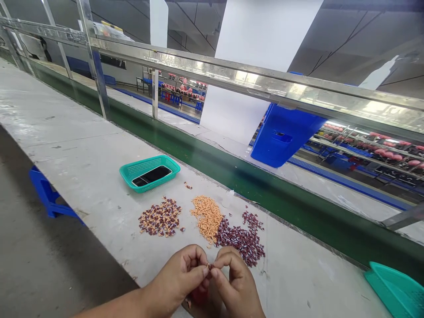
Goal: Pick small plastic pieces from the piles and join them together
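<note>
Both hands meet at the bottom centre, fingertips almost touching. My left hand (185, 276) is closed in a pinch on a small piece, dark red and orange. My right hand (235, 280) pinches at the same spot from the other side; what its fingertips hold is too small to name. Just beyond the hands lie a pile of orange pieces (207, 215) and, touching it on the right, a pile of dark red pieces (241, 240). Farther left is a pile of mixed dark red and orange pieces (160, 217). Something red shows below the fingers, partly hidden.
A green basket (150, 187) holding a dark phone-like object stands behind the piles on the grey table (89, 152). Another green basket (394, 291) is at the right edge. Behind run a green belt (198, 154) and a metal rail (232, 73) with a blue bin (281, 137).
</note>
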`<act>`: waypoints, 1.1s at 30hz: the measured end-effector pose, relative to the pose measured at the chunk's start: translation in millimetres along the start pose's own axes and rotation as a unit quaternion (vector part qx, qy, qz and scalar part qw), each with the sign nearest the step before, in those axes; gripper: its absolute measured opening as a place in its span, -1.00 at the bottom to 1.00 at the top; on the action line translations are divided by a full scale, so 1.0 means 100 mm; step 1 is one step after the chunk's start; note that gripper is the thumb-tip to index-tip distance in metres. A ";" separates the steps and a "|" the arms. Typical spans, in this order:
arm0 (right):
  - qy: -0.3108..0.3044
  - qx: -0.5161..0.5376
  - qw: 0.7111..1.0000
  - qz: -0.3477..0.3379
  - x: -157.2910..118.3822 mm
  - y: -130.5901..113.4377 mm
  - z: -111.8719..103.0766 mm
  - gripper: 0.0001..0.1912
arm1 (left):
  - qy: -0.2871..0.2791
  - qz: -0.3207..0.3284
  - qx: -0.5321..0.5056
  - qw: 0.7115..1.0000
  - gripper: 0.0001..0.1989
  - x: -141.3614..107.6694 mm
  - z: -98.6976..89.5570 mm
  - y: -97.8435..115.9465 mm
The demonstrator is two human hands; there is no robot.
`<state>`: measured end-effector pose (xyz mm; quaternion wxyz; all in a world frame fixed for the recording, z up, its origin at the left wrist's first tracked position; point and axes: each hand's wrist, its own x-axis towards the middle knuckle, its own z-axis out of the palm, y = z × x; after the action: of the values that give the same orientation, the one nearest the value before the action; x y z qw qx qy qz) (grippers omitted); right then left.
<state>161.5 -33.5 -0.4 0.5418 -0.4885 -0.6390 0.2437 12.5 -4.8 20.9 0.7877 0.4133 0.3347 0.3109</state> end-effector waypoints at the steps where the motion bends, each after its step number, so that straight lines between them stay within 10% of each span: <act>1: 0.004 0.001 1.000 0.001 0.00 0.00 0.00 -0.90 | -0.002 0.005 -0.002 1.000 -0.70 0.00 0.00 0.00; 28: -0.108 0.030 0.992 0.053 0.06 -0.03 -0.11 -0.85 | -0.020 0.020 0.098 0.995 -0.69 0.04 -0.13 -0.09; 33: -0.019 0.037 0.987 0.155 0.15 0.21 -0.41 -0.75 | 0.019 0.121 0.287 0.950 -0.86 0.15 -0.35 0.07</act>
<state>208.0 -20.7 0.2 0.5029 -0.5571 -0.5561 0.3571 -7.9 25.2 7.5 0.5856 0.6532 0.3725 0.3027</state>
